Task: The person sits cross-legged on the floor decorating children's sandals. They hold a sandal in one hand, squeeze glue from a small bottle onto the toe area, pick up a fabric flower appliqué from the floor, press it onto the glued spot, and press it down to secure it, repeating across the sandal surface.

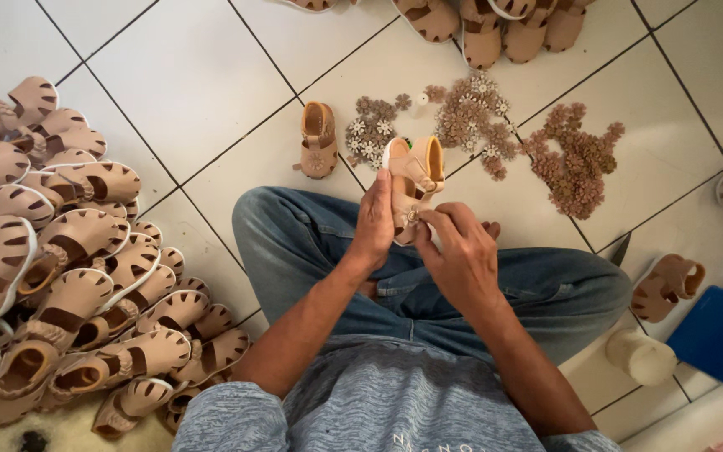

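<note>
I am sitting cross-legged on a white tiled floor [186, 75], looking down at my lap and jeans [546, 285]. To my left a big heap of small tan cut-out sandals [60, 251] spreads across the tiles, many with white soles. Ahead of me, more of the same sandals [479, 25] sit in a row at the top edge, and below them lie two loose piles of little flower trims [575, 155] (some pale-centred, some plain brown). One finished-looking single sandal [318, 138] stands alone on the floor just left of the trims, and another sandal [667, 286] lies on its side near my right knee, beside a cream-coloured bottle [639, 356] and a blue flat object [721, 335]. Above my lap, my left hand [376, 222] grips a tan sandal [414, 176] by its side, fingers closed around it. My right hand [462, 251] pinches at a tiny flower [412, 214] on the sandal's front strap.
</note>
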The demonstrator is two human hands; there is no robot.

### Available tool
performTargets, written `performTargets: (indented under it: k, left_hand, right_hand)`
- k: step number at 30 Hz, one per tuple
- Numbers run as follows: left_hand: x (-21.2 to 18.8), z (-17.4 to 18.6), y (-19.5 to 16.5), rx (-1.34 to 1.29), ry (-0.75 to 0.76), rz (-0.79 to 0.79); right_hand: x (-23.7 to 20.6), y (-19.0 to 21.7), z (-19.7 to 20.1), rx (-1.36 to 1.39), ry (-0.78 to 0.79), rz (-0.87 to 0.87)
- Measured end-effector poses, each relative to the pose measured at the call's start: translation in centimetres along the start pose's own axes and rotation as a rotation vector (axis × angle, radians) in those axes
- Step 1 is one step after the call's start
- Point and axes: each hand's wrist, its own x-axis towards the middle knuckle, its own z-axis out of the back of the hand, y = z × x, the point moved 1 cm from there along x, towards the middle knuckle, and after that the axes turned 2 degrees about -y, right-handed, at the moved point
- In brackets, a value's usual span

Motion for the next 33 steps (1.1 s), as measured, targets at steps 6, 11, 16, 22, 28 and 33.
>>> performTargets:
  k: [6,11,16,22,28,33]
  left_hand:
    - [-0.3,0.7,0.7,-0.088,0.051,0.126]
    - [-0.3,1.0,1.0,-0.163,0.041,0.257]
    - [0.0,0.9,0.6,-0.233,0.06,0.213]
    - [0.1,0.6,0.4,-0.293,0.06,0.216]
    - [0.0,0.5,0.7,-0.243,0.069,0.171]
    - [-0.1,0.6,0.8,-0.268,0.064,0.258]
  right_hand:
    - [1.0,-1.4,0.2,0.197,0.21,-0.027]
    - [0.6,-2.0,-0.2,0.313,0.239,-0.069]
    - [-0.6,-1.0,-1.0,0.216,0.032,-0.14]
    - [-0.7,-0.2,-0.8,0.096,-0.033,-0.129]
    - [-0.1,-0.5,-0.2,0.079,0.087,-0.131]
    - [0.4,-1.4,0.0,0.273,0.146,-0.14]
